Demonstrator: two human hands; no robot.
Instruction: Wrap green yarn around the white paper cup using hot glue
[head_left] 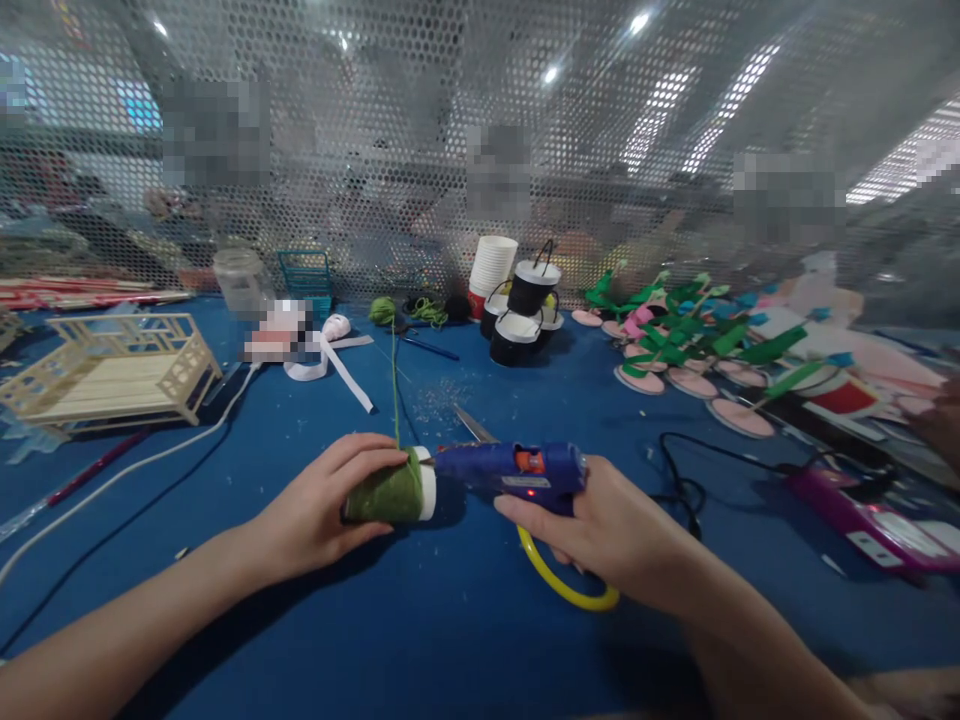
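Observation:
My left hand [315,510] is wrapped round a white paper cup [427,484] lying on its side, mostly wound in green yarn [382,492]. A strand of the yarn runs up to a green yarn ball [382,311] at the back. My right hand [600,525] grips a blue hot glue gun [517,468] with a yellow stand loop [562,585]. The gun's nozzle touches the cup's bare white end. Both hands hover just above the blue table [450,640].
A popsicle-stick bed [112,375] stands at left, scissors [472,425] just behind the gun. Black-wrapped cups [525,320] and a white cup stack [491,265] sit at the back, green-leaf paper flowers [690,345] to the right. A purple glue gun [862,510] lies at right. Perforated screen behind.

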